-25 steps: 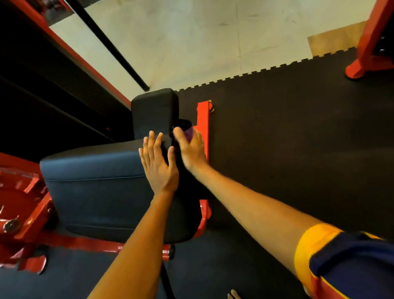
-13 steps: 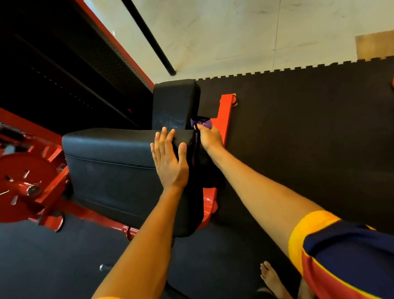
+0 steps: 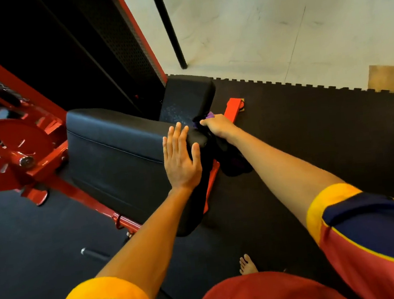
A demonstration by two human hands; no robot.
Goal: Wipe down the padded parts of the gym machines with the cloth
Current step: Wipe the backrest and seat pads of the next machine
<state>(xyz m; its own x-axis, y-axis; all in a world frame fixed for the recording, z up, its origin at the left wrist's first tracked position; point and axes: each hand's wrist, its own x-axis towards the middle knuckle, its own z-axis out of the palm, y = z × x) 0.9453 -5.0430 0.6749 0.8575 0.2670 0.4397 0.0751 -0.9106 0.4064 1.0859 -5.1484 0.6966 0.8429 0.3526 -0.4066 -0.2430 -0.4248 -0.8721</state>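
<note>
Black rubber matting (image 3: 325,139) lies open to the right, its toothed far edge meeting pale floor (image 3: 251,32). The left hand (image 3: 180,161) presses flat on the padded bench (image 3: 118,153) near its right edge, fingers straight and close together. The right hand (image 3: 218,127) has its fingers clamped on the dark cloth (image 3: 228,155), which hangs over the far-right corner. A red weight plate (image 3: 7,153) crowds the left.

Pad (image 3: 118,153): smooth, slightly sheened vinyl. Frame (image 3: 233,108): glossy red-painted metal. Floor mat (image 3: 311,131): matt, rubbery.
</note>
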